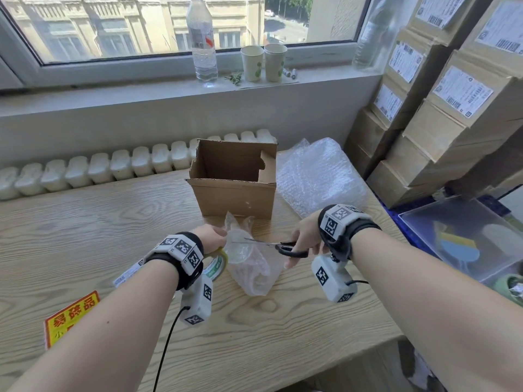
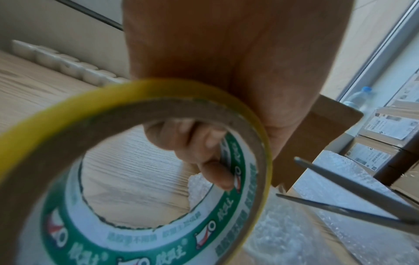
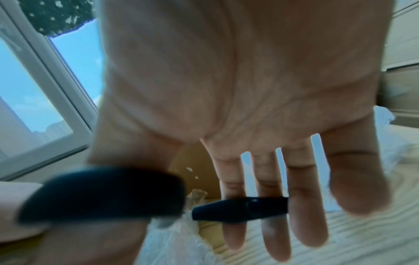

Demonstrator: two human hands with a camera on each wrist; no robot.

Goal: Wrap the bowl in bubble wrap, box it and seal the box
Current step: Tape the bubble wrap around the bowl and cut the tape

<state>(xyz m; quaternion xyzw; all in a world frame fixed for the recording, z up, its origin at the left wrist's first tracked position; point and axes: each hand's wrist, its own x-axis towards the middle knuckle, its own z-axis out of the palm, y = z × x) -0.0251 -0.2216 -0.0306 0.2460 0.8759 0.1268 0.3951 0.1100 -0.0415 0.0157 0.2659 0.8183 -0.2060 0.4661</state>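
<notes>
The bowl wrapped in bubble wrap [image 1: 249, 267] lies on the wooden table [image 1: 113, 222], just in front of the open cardboard box [image 1: 235, 193]. My left hand [image 1: 212, 237] grips a roll of yellow-edged tape [image 1: 218, 264] at the bundle's left side. Its fingers [image 2: 199, 143] curl through the roll's core [image 2: 226, 206]. My right hand [image 1: 304, 239] holds black-handled scissors [image 1: 271, 246] with fingers through the loops [image 3: 240, 208]. The scissor blades [image 2: 353, 187] stand parted over the top of the bundle, pointing at my left hand.
Loose bubble wrap sheets [image 1: 317, 176] lie right of the box. Stacked labelled cartons [image 1: 452, 108] stand at the right, above a clear plastic bin [image 1: 467, 236]. A red and yellow sticker [image 1: 70, 318] lies near left. A bottle [image 1: 201, 38] and paper cups [image 1: 263, 63] stand on the sill.
</notes>
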